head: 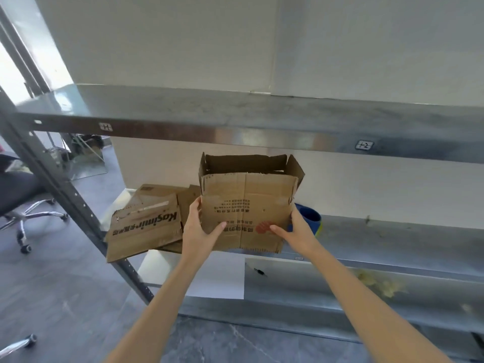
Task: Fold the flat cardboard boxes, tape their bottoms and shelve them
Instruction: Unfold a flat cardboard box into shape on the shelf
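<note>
The box (pixel 248 200) is up in both hands, opened out into shape, its top flaps standing and its print upside down. The left hand (pixel 199 229) clasps the left wall: thumb pressed on the front face, fingers (pixel 195 206) running up the side edge. The right hand (pixel 296 229) mirrors it on the right wall, thumb on the front, the other fingers (pixel 294 213) wrapped behind and mostly hidden. Neither hand is spread flat; both are closed on the cardboard.

The box hangs at the front lip of the middle shelf (pixel 392 239), under the upper shelf (pixel 235 119). Whether its base already rests on the metal I cannot tell, and the bottom seam is out of sight, so neither is the tape.

Just left of the left fingers lie the flat boxes (pixel 146 226), stacked and jutting over the shelf edge. Just behind the right fingers sits a blue tub (pixel 310 217), touching or nearly touching the box's rear corner. Below the fingers a white sheet (pixel 217 276) lies on the lower shelf; a chair (pixel 18 189) stands well off to the left.

The board looks worn, creased and ragged along its lower edge, so I judge it light but limp: squeezing mid-wall would bow it. Better to hold low at the corners, where folds stiffen it, and slide it in level, steering clear of the tub.
</note>
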Available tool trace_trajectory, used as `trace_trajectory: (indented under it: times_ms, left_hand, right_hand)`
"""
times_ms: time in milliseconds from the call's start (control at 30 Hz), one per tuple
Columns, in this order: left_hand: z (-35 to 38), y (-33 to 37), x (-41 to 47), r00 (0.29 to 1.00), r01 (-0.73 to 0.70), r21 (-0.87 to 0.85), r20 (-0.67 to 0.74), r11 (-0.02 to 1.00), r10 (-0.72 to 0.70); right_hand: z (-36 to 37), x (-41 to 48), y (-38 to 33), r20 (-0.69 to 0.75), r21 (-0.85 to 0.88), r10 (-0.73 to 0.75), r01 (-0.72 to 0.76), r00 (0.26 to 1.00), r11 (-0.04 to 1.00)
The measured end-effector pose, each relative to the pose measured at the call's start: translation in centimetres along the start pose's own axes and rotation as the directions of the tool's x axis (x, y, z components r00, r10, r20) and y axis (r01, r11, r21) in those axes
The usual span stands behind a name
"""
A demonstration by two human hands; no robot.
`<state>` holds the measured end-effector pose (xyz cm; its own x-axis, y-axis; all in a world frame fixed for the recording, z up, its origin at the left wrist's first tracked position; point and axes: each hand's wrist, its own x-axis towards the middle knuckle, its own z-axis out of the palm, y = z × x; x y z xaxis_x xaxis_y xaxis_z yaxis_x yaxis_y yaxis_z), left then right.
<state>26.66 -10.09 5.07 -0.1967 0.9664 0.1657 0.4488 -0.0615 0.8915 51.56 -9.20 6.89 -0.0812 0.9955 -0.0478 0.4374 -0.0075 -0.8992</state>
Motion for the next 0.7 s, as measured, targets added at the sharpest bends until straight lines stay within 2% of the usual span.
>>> trace_trajectory:
  times_ms: [200,400,533,700]
  left_hand:
    - [1.9,-0.2,-0.3,0.991,0.012,-0.005,0.131,1.0,-0.011]
    - [3.2,0.2,0.8,0.976,-0.012,-0.02,0.216,1.0,0.016]
    - [3.9,0.6,1.7,0.975,-0.019,-0.02,0.222,1.0,0.023]
    - [4.8,-0.3,1.7,0.987,0.007,-0.04,0.162,0.999,-0.001]
  right_hand:
    - [-1.1,0.0,2.2,0.058,0.019,0.064,-0.065,0.996,0.998]
    - [-2.0,0.6,3.3,0.019,0.051,0.104,-0.105,0.994,0.993]
    - [-2.7,1.1,3.7,-0.024,0.061,0.111,-0.11,0.993,0.992]
    - [-2.5,1.3,3.8,-0.042,0.008,0.105,-0.105,0.994,0.994]
